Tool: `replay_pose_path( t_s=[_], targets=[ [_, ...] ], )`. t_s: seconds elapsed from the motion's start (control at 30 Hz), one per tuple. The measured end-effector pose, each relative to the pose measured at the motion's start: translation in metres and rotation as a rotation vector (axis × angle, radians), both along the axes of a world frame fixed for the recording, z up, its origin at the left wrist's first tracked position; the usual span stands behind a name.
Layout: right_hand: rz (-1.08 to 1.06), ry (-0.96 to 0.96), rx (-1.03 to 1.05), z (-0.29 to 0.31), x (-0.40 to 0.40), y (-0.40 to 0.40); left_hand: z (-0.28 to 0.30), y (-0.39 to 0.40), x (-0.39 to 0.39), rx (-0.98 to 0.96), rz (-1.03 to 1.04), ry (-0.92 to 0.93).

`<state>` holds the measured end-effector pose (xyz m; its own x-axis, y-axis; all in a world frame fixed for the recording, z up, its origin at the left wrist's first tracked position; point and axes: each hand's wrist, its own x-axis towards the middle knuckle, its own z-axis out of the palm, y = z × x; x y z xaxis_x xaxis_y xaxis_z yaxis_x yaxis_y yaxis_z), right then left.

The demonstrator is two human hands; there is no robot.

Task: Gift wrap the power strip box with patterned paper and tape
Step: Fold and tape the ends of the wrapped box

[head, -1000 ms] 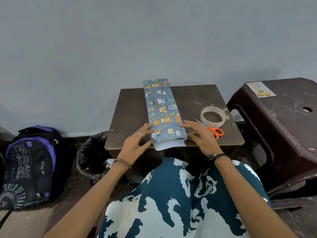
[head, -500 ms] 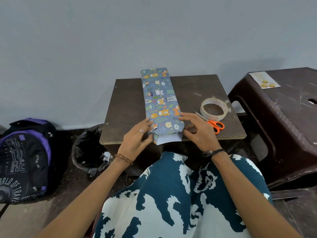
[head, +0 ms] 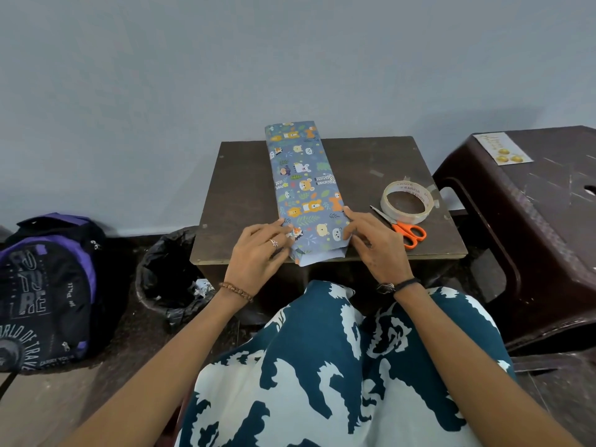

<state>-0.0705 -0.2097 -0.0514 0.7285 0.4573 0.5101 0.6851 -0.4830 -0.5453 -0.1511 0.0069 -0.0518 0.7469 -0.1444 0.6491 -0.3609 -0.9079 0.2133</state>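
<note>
Versus the earlier frames: the left hand [head: 258, 253] has moved up onto the near left edge of the wrapped box [head: 304, 188], fingers now lying on the patterned paper rather than beside it; the right hand [head: 375, 243] has stayed at the near right edge. The box has kept its place, lengthwise on the small dark table [head: 371, 162], far end past the back edge, near end at the front edge with the plain paper flap sticking out.

Grip: both hands have fairly straight fingers pressing the paper against the box sides; neither visibly pinches it.

Counts: one wrapped box, one tape roll [head: 407, 201], one pair of orange-handled scissors [head: 404, 230] just in front of the tape, touching or nearly. One table, one brown plastic stool [head: 548, 214] right, one card [head: 503, 152] on it. One backpack [head: 45, 291] and one bin [head: 167, 279] on the floor left.
</note>
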Motion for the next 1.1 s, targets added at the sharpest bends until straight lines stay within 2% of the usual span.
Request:
replay_pose_path(
  t_s=[0.13,0.4,0.63,0.87,1.1],
  targets=[
    [-0.006,0.040,0.035,-0.004,0.001,0.000,-0.001,0.003,0.001,0.120,-0.033,-0.014],
    [0.046,0.057,0.007,-0.006,0.006,-0.004,-0.001,-0.001,-0.002,0.067,-0.032,0.058],
    [0.067,0.075,-0.032,-0.004,0.006,-0.005,0.001,0.002,0.000,0.177,-0.007,0.019],
    [0.086,0.064,-0.054,-0.004,0.006,-0.007,0.000,0.002,-0.002,0.022,-0.020,0.139],
    [0.116,0.043,-0.111,-0.001,0.004,-0.010,-0.001,0.005,-0.001,0.054,-0.037,0.151]
  ],
)
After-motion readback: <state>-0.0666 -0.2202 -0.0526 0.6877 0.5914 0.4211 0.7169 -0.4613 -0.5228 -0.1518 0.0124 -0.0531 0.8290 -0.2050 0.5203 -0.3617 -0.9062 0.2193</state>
